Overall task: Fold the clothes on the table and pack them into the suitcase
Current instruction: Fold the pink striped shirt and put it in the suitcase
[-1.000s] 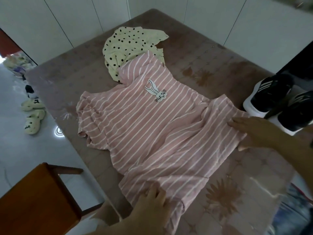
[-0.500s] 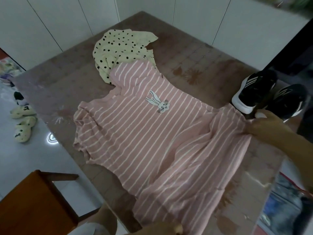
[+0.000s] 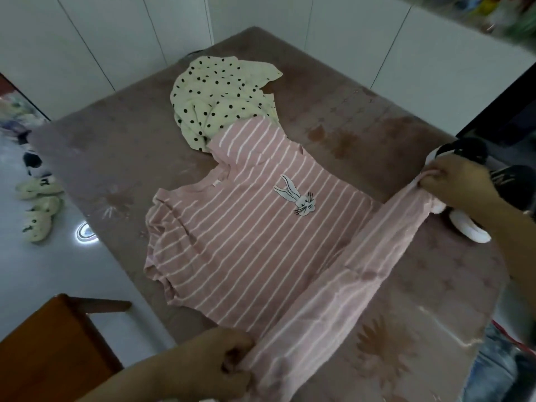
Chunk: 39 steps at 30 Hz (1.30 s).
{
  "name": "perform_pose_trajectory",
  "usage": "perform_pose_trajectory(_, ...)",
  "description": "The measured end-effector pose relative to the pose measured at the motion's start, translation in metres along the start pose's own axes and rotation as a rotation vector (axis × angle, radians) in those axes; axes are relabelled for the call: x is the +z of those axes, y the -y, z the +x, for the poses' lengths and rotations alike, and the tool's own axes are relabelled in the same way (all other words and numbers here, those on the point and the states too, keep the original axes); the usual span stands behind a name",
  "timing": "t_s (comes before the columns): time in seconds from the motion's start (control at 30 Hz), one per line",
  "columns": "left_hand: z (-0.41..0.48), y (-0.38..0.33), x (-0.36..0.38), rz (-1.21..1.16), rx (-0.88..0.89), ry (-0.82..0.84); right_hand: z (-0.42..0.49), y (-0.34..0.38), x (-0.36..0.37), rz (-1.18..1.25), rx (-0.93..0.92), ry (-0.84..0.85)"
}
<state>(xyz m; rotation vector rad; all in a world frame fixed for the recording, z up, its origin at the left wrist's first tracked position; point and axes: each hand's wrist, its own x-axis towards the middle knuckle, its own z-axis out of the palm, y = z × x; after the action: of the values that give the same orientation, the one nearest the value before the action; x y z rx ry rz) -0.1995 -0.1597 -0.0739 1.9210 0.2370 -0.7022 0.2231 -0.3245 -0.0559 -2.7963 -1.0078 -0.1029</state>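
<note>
A pink striped shirt (image 3: 249,236) lies flat on the table (image 3: 121,158), its right edge lifted taut between two hands. The left hand (image 3: 214,369) grips the near corner; the right hand (image 3: 458,181) pinches the far one beside black shoes (image 3: 510,181).

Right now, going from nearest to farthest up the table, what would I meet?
left hand → bunny patch on the pink striped dress → yellow spotted top → white cupboard doors
</note>
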Motion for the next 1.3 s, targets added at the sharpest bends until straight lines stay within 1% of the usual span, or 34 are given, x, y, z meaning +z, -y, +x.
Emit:
perform_pose_trajectory(0.03, -0.023, 0.029, -0.025, -0.034, -0.03, -0.036, 0.01, 0.013, 0.005, 0.016, 0.001, -0.026)
perform_pose_trajectory(0.1, -0.033, 0.055, -0.044, 0.066, -0.131, -0.185, 0.031, 0.035, 0.02, -0.002, -0.075, -0.077)
perform_pose_trajectory(0.13, -0.034, 0.065, -0.049, 0.102, -0.169, -0.222, 0.04, 0.05, 0.025, -0.033, -0.087, -0.068)
perform_pose_trajectory(0.2, -0.032, 0.077, -0.051, 0.132, -0.23, -0.203, 0.056, 0.078, 0.036, -0.061, -0.115, -0.047)
perform_pose_trajectory(0.27, -0.033, 0.095, -0.063, 0.165, -0.296, -0.246, 0.069, 0.101, 0.05, -0.091, -0.127, -0.04)
perform_pose_trajectory(0.37, -0.036, 0.1, -0.076, 0.218, -0.319, -0.323, 0.076, 0.123, 0.078, -0.17, -0.16, 0.064)
perform_pose_trajectory(0.4, -0.035, 0.103, -0.079, 0.191, -0.324, -0.39, 0.076, 0.127, 0.087, -0.193, -0.173, 0.093)
perform_pose_trajectory(0.5, -0.031, 0.118, -0.096, 0.059, -0.371, -0.772, 0.078, 0.143, 0.101, -0.181, -0.228, 0.097)
perform_pose_trajectory(0.57, -0.022, 0.129, -0.112, -0.04, -0.406, -0.988, 0.082, 0.156, 0.105, -0.108, -0.249, 0.087)
perform_pose_trajectory(0.63, -0.013, 0.138, -0.13, -0.119, -0.467, -1.098, 0.084, 0.172, 0.109, -0.039, -0.247, 0.088)
perform_pose_trajectory(0.7, -0.004, 0.143, -0.143, -0.106, -0.531, -1.095, 0.08, 0.193, 0.113, 0.028, -0.26, 0.06)
perform_pose_trajectory(0.8, 0.0, 0.143, -0.144, -0.064, -0.643, -1.015, 0.063, 0.235, 0.119, 0.133, -0.402, -0.014)
perform_pose_trajectory(0.87, -0.007, 0.144, -0.138, -0.1, -0.692, -0.98, 0.052, 0.268, 0.123, 0.151, -0.547, 0.044)
perform_pose_trajectory(0.93, -0.014, 0.146, -0.131, -0.071, -0.716, -0.895, 0.045, 0.305, 0.129, 0.176, -0.679, 0.115)
perform_pose_trajectory(1.03, -0.021, 0.142, -0.125, -0.001, -0.683, -0.858, 0.033, 0.364, 0.135, 0.258, -0.841, 0.195)
perform_pose_trajectory(1.1, -0.026, 0.14, -0.127, -0.004, -0.67, -0.843, 0.026, 0.399, 0.142, 0.207, -0.851, 0.303)
perform_pose_trajectory(1.13, -0.03, 0.139, -0.128, -0.027, -0.682, -0.824, 0.024, 0.412, 0.145, 0.161, -0.851, 0.327)
perform_pose_trajectory(1.17, -0.035, 0.139, -0.129, -0.069, -0.699, -0.802, 0.021, 0.422, 0.15, 0.107, -0.859, 0.327)
perform_pose_trajectory(1.23, -0.047, 0.14, -0.127, -0.189, -0.726, -0.767, 0.017, 0.431, 0.157, 0.006, -0.892, 0.278)
perform_pose_trajectory(1.3, -0.059, 0.142, -0.121, -0.286, -0.725, -0.746, 0.016, 0.433, 0.162, -0.003, -0.891, 0.231)
